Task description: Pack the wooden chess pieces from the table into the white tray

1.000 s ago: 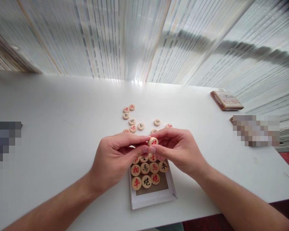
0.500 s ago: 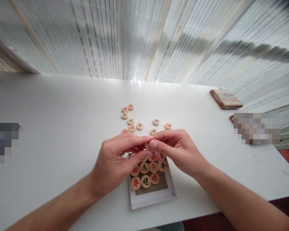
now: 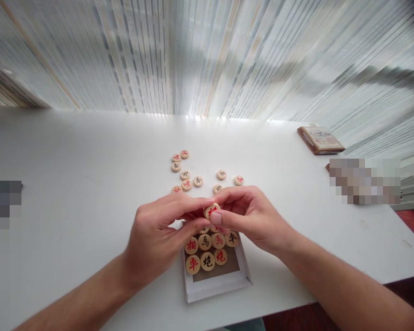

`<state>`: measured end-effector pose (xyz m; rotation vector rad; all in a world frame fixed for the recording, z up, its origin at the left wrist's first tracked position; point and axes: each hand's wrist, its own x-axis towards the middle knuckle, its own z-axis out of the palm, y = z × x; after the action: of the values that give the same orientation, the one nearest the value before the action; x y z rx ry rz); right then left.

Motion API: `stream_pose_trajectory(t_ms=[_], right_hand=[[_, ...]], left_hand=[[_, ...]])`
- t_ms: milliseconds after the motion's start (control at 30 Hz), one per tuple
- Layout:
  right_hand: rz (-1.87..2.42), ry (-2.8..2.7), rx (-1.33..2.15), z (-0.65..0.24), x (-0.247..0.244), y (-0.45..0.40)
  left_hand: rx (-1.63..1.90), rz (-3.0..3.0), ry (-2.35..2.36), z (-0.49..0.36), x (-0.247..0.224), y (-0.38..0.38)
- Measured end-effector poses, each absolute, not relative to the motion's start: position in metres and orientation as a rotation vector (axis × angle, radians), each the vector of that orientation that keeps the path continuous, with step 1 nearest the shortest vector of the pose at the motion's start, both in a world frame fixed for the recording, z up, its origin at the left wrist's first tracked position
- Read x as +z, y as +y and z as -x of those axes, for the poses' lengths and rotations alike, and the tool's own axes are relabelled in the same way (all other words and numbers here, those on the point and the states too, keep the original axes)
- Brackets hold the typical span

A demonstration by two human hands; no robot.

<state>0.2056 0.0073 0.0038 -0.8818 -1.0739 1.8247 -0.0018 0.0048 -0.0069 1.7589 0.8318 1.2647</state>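
Pale wood is forming the round disc [image 3: 212, 211] which the left hand [image 3: 158, 225] and the right hand [image 3: 253, 218] are pinching together. The disc is standing tilted above the far part of a shallow tray [image 3: 215, 287], and its face is showing a red character, partly covered by the right thumb. The grip of both hands is clamping on this disc: the right thumb is pressing the face, while the left forefinger and thumb are meeting the rim.

Below, the tray is showing white, smooth walls and a dull brown bottom. Thick wooden pieces [image 3: 204, 241] are lying flat in it, in rows, with red or black characters; the farther ones are being partly hidden by the fingers.

Beyond the hands, smaller round pieces [image 3: 198, 181] of the same pale wood are lying scattered on the white, slightly glossy worktop [image 3: 72, 151], some touching each other. At the right side, a flat rectangular box [image 3: 320, 140] with brown sides is resting near the back edge. Behind, a thin striped curtain [image 3: 193, 55] is hanging in fine folds and is letting light through.
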Motion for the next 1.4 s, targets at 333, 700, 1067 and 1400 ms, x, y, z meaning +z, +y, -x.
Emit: stream_pose_trajectory(t_ms=[333, 700, 1067, 1400], right_hand=[[0.947, -1.149, 1.754, -0.2058, 0.0036, 0.0068], [0.986, -1.205, 1.713, -0.2059, 0.0035, 0.0069], [0.830, -1.197, 1.797, -0.2037, 0.0062, 0.0081], [0.929, -1.182, 1.805, -0.2038, 0.0033, 0.0038]], left_hand=[[1.226, -1.792, 0.877, 0.0014, -0.0088, 0.0046], [1.263, -1.791, 0.771, 0.0002, -0.0113, 0.0071], [1.321, -1.771, 0.866, 0.0005, -0.0123, 0.0071], [1.342, -1.948, 0.842, 0.0059, -0.0148, 0.0045]])
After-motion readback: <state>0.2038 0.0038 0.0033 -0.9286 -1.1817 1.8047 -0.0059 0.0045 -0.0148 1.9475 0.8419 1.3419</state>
